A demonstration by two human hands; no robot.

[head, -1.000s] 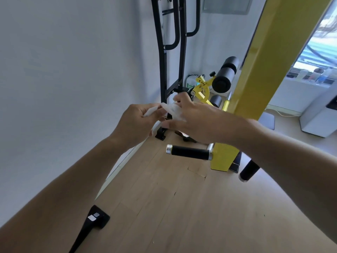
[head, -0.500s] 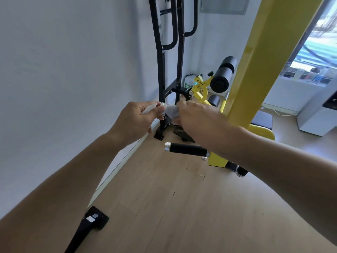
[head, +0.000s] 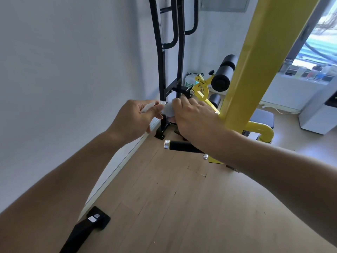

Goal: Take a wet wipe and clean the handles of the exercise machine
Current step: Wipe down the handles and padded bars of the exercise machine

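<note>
— While the yellow upright [head: 255,73] of the exercise machine fills the right of the frame, where is the work?
— At its upper handle, chrome end cap [head: 162,102] showing; a second handle [head: 184,146] juts below, apparently not yet reached.
— And the hands?
— The right hand [head: 193,115] curls around a wet wipe [head: 167,109] on that upper grip, likely to rub it. The left hand [head: 134,119] pinches a white packet [head: 148,107], fingers bent, probably keeping it handy.

White wipe [head: 167,109], black handle [head: 184,146] (silver-capped), yellow post [head: 255,57].
</note>
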